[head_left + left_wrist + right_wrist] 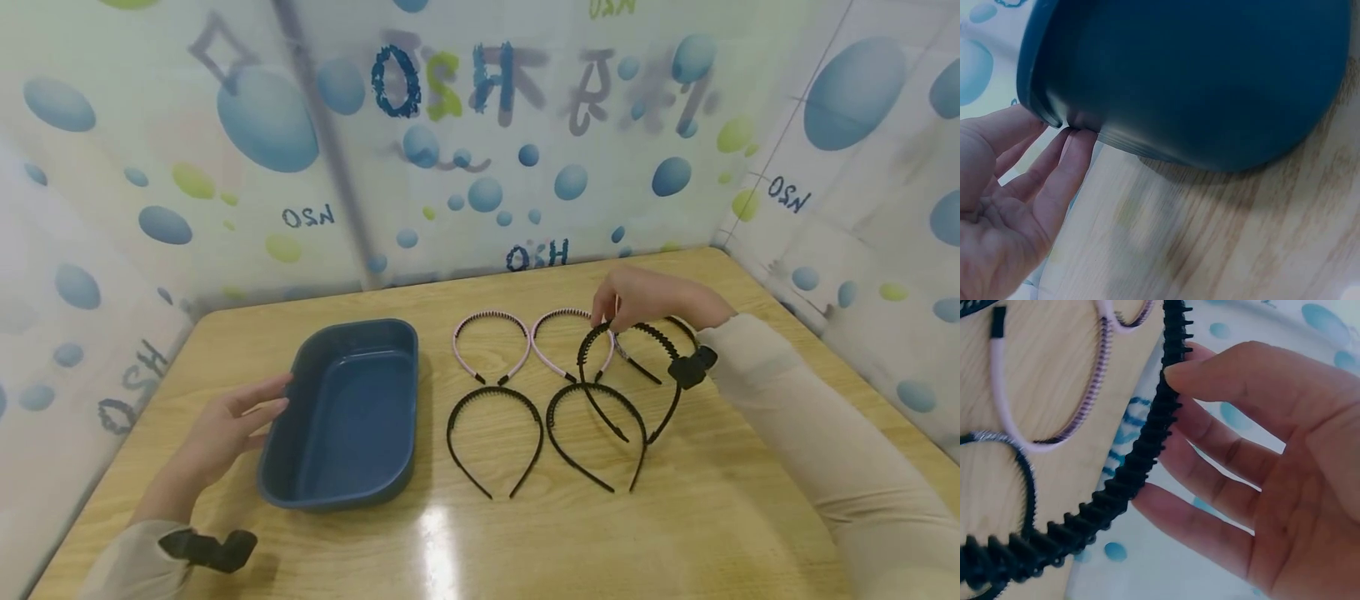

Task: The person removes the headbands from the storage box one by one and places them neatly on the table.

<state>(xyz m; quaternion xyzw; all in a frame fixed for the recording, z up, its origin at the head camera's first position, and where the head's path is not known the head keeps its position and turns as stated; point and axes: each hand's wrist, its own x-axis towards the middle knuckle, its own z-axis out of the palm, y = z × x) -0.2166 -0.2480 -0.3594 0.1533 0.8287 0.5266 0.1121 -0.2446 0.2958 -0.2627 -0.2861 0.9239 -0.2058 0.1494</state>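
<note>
A dark blue plastic tub point(341, 417) stands on the wooden table point(712, 517). My left hand point(273, 398) lies beside it with straight fingers, whose tips touch the tub's rim point(1054, 115) in the left wrist view. My right hand point(604, 317) pinches a black toothed headband point(592, 342) at the top of its arch, lifted slightly and tilted. In the right wrist view the thumb point(1222, 378) presses that black headband point(1147, 447) against the fingers behind it. Two pink headbands point(491, 343) point(558, 337) and two black ones point(495, 433) point(596, 433) lie flat on the table.
Another black headband point(656, 333) lies under my right hand, partly hidden. Bubble-patterned plastic sheeting point(480, 150) walls the table at the back and on both sides. A black wrist camera point(693, 367) sits on my right sleeve.
</note>
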